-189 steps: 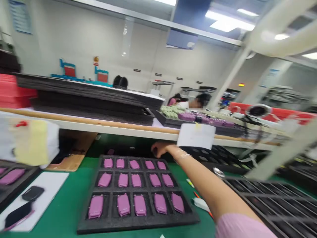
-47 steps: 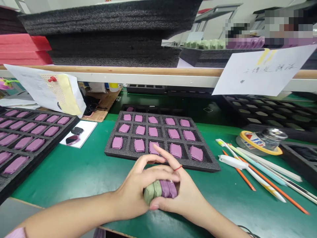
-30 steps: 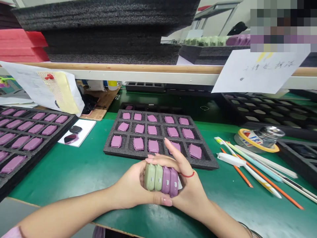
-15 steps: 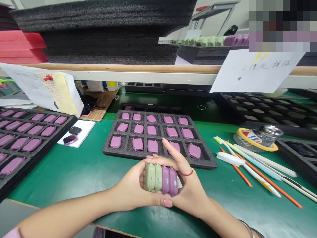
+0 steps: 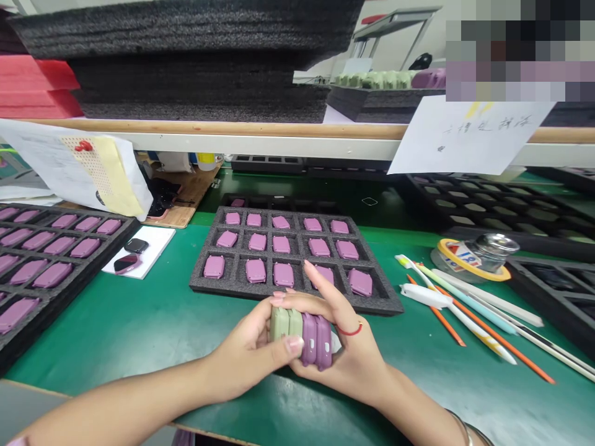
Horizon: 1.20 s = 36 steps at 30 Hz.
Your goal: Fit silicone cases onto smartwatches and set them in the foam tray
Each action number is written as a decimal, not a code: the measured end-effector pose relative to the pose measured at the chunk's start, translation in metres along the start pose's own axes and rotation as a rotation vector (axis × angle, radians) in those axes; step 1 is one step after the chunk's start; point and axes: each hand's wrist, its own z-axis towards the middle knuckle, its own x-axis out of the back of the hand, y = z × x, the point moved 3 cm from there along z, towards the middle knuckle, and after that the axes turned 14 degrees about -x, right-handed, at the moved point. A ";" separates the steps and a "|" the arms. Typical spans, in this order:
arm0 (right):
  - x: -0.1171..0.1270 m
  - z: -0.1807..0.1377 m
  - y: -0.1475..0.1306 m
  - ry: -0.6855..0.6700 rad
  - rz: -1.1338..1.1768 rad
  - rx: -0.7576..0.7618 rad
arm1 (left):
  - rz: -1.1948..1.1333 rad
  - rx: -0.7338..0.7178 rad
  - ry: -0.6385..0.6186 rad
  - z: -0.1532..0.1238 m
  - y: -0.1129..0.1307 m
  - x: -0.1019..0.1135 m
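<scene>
Close to the bench's front edge, both hands clasp a row of watch cases stood on edge. Two green watch cases (image 5: 280, 322) form its left end and two purple watch cases (image 5: 318, 352) its right. My left hand (image 5: 248, 356) is closed around the green end, its thumb lying across the fronts. My right hand (image 5: 356, 347) wraps the purple end from the right and below, with the index finger pointing up. A pale scrap (image 5: 335, 342) shows between the purple cases and the right palm. Just beyond the fingers lies a black foam tray (image 5: 297, 291) with purple cases in its pockets.
Another foam tray of purple cases (image 5: 56, 303) lies left, beside a white pad (image 5: 155, 253) bearing two small dark pieces. Brushes and sticks (image 5: 465, 303), a glass jar (image 5: 469, 257) and more trays (image 5: 493, 204) stand right. A shelf (image 5: 232, 136) crosses above with foam stacks.
My left thumb has risen from beneath the row onto the fronts of the green cases. The camera view has shifted slightly; the clasp on the row stays.
</scene>
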 end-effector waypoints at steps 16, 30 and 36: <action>-0.005 -0.004 0.000 -0.032 -0.038 0.050 | 0.134 -0.028 0.055 0.004 -0.002 0.000; 0.000 -0.005 -0.012 -0.074 -0.198 0.182 | 0.239 -0.084 0.050 0.004 0.002 0.000; 0.012 0.001 0.003 0.105 0.273 -0.240 | 0.342 -0.152 0.059 0.000 0.004 0.004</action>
